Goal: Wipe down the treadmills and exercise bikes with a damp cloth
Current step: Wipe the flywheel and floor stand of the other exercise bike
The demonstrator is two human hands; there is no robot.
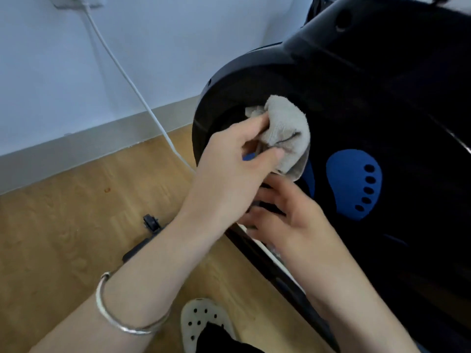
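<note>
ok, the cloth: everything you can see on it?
The cloth is beige-grey terry, bunched rather than folded flat, with a dark line across it. The left hand pinches it between thumb and fingers and holds it against the black exercise bike, by the rim of its round cover. Its lower corner hangs just above the right hand. Whether it is damp cannot be told.

cloth [285, 128]: nubby terry | bike housing [254, 80]: glossy black plastic | floor [63, 212]: smooth wood | bangle [122, 319]: polished metal

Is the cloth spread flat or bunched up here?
Bunched. The left hand pinches the cloth into a crumpled wad against the bike's black housing.
</note>
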